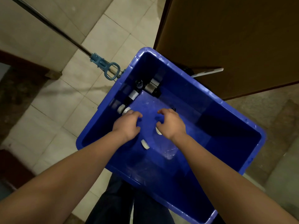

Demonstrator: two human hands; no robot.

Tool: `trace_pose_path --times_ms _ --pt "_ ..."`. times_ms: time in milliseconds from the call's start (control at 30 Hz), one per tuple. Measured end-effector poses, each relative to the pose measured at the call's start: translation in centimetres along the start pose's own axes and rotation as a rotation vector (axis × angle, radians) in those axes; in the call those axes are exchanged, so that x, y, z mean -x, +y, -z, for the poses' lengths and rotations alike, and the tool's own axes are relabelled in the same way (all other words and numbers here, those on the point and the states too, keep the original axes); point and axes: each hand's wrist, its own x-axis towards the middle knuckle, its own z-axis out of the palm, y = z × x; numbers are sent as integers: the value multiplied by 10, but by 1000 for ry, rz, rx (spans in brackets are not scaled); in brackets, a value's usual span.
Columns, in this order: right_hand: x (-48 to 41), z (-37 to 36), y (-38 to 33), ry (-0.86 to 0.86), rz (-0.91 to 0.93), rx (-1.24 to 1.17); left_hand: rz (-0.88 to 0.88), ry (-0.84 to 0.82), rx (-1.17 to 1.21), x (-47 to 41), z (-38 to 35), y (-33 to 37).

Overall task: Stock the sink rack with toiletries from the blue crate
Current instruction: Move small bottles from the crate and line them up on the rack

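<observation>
Floor-level view, crate interior

1. Brown door panel [234,38]: upper right, its lower edge just behind the crate's far corner.
2. Tiled floor [53,101]: pale squares, left and top.
3. Blue crate [234,125]: plastic, standing on the floor in front of the person's dark trousers [123,199], set at an angle.
4. Mop pole [53,29]: slants down from the upper left, and its blue fitting [105,65] meets the crate's far left rim.
5. Left hand [127,123]: inside the crate, fingers curled, tips at a white-capped item [123,109]. Whether it grips cannot be told.
6. Right hand [171,122]: beside the left, fingers bent and spread, nothing seen in its hold.
7. Dark bottles [151,87]: with pale labels, lying clustered in the crate's far left corner.
8. Two small white pieces on the crate floor: one [145,144] between the wrists, another [158,130] half hidden under the right hand
</observation>
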Motion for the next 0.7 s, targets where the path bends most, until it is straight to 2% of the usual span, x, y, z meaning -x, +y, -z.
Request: trace_pose_path --times_ms 300,533,700 --pt "-27 5 22 88 -41 -41 -232 181 -289 -56 21 39" --pt "-31 2 41 122 -116 -17 -230 189 -567 -78 18 56" --pt "-28 -6 52 95 -163 14 -299 200 -769 -82 15 52"
